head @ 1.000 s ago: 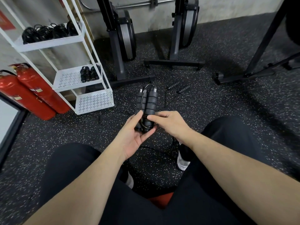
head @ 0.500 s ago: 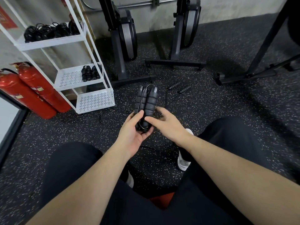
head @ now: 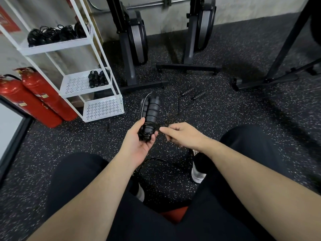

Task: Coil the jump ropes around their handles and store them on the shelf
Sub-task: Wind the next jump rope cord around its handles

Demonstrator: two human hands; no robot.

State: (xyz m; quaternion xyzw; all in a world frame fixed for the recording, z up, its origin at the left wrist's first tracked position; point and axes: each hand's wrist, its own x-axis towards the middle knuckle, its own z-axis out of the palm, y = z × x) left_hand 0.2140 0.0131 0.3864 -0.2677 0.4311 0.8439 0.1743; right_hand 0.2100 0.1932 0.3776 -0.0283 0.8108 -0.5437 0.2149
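Two hands: left hand gripping two paired handles, right hand pinching their cord.

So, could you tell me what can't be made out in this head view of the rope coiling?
- Lower ends of the paired handles: hidden in the left hand.
- How the right hand pinches the cord: fingertips blurred.
- Count of coiled ropes on the top shelf: too small, tangled.
- Floor handles' cord: lost against the speckled floor.

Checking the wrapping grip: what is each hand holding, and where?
Left hand grips the paired handles at their lower end. Right hand pinches the cord just beside them.
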